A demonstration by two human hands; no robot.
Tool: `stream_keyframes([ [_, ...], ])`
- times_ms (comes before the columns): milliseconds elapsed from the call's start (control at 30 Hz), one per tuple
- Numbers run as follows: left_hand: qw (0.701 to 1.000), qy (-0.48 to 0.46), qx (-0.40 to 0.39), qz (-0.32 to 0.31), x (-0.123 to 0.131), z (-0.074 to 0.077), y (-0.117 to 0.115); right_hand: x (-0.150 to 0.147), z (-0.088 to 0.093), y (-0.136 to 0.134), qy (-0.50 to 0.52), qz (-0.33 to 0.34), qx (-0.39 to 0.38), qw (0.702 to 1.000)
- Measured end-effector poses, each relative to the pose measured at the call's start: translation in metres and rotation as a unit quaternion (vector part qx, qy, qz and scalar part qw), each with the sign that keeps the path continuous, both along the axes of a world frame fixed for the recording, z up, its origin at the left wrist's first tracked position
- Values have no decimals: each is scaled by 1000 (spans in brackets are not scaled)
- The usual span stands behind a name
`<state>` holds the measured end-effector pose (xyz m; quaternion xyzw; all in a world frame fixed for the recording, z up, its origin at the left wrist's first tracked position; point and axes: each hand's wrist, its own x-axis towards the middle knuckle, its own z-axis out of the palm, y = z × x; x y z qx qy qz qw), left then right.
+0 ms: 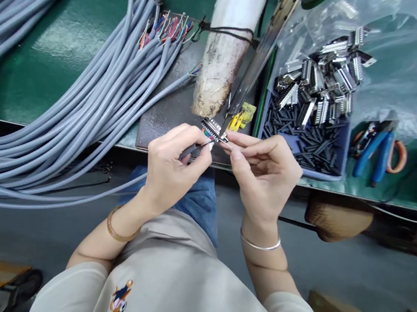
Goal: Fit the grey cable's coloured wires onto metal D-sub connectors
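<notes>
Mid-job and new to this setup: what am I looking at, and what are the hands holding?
There is one picture, from a camera on the worker's head, looking down. No machine: two bare hands. The left hand pinches a grey cable end; the right hand holds a small metal connector at its coloured wires. On the green bench lie a bundle of grey cables, a blue tray of black tube pieces, a bag of connectors and blue-handled pliers.

Bright, even light is cast from above. Soft glare is shown on the green bench top (57,48); below it the floor (349,271) is dimmer and rendered slightly soft.
</notes>
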<state>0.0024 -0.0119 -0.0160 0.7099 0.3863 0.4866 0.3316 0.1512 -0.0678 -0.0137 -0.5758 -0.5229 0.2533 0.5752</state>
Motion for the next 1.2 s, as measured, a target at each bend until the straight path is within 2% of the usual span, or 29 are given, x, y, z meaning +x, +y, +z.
stream_keyframes([
  [267, 1000, 7, -1, 0, -2, 11, 2, -2, 13, 4, -30, -18, 8, 999],
  [400, 1000, 8, -22, -7, -4, 13, 1, -1, 16, 5, -88, -26, -2, 996],
  [700, 998, -9, -55, -20, -5, 16, 1, 2, 17, 8, -193, -19, 61, 979],
  [867, 998, -6, -59, -17, -4, 18, 1, 3, 20, 8, -241, -8, 63, 968],
  [1200, 997, 67, -24, -20, -5, 16, 2, 5, 15, 6, -245, 3, 56, 968],
])
